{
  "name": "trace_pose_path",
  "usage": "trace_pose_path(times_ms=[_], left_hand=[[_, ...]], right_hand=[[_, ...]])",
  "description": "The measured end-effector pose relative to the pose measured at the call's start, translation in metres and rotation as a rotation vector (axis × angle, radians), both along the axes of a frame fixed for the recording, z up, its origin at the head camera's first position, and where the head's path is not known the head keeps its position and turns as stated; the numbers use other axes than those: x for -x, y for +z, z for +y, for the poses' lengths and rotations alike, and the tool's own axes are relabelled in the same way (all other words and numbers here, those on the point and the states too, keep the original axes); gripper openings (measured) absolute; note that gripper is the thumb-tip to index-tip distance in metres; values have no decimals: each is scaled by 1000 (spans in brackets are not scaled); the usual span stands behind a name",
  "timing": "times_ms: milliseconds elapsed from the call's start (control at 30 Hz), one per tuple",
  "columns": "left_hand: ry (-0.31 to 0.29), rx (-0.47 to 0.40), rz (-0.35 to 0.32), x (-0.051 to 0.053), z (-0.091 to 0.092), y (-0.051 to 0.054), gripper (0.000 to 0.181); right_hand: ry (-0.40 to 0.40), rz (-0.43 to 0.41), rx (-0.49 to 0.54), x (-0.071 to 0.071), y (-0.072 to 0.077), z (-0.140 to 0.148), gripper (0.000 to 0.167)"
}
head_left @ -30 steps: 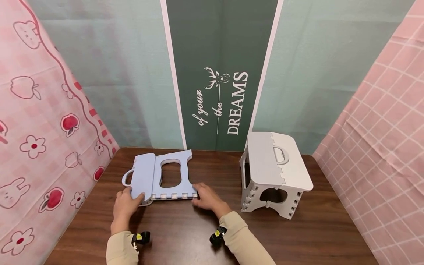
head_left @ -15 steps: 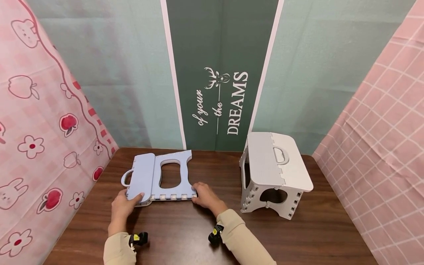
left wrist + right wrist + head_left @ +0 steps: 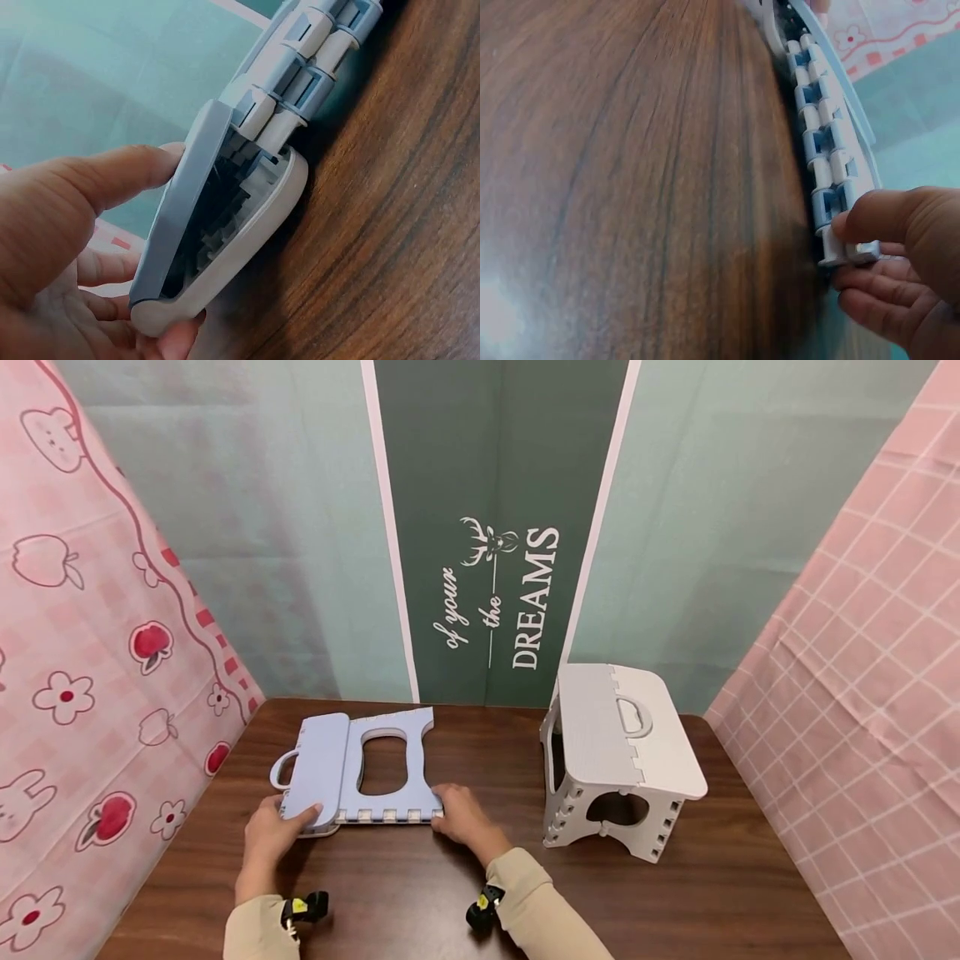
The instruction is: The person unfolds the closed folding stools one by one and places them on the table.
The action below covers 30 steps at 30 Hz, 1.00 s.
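Note:
A light blue folding step stool [image 3: 318, 768] lies folded flat at the left of the table, its handle [image 3: 279, 771] facing left. My left hand [image 3: 270, 835] grips its near left corner, thumb on top. In the left wrist view, the thumb presses the blue panel [image 3: 191, 184] and the fingers reach round behind and under the white panel [image 3: 251, 240]; a gap shows between the panels. My right hand [image 3: 465, 817] holds the stool's near right corner. In the right wrist view, its thumb and fingers pinch the end of the hinged edge [image 3: 829, 176].
A white folding stool [image 3: 600, 718] stands unfolded on the right of the wooden table [image 3: 390, 893]. A green curtain [image 3: 495, 460] hangs behind the table. Pink cloths hang at the left [image 3: 82, 635] and right [image 3: 855, 635] sides.
The blue stool has slid slightly left with both hands on it. My left hand has moved a little left around its corner. The head view has shifted slightly.

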State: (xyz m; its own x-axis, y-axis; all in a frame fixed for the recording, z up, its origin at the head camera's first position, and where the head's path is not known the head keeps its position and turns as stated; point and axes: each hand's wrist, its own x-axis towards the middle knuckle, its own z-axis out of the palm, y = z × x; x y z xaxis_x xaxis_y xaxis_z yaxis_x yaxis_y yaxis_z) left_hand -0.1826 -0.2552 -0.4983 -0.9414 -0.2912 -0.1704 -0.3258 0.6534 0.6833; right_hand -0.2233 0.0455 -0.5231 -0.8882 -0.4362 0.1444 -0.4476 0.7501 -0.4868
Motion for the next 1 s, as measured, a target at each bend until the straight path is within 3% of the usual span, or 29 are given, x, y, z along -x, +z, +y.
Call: trace_pose_path(times_ms=[267, 567, 833, 1000], left_hand=[[3, -24, 22, -3, 0, 0, 85], [133, -28, 219, -7, 3, 11, 49], [161, -29, 287, -6, 8, 25, 47], [136, -29, 274, -9, 9, 33, 53]], right_hand=[[-14, -31, -36, -9, 5, -2, 43], [-24, -42, 20, -19, 3, -3, 43], [-30, -34, 50, -19, 2, -3, 40], [-23, -44, 62, -18, 0, -3, 40]])
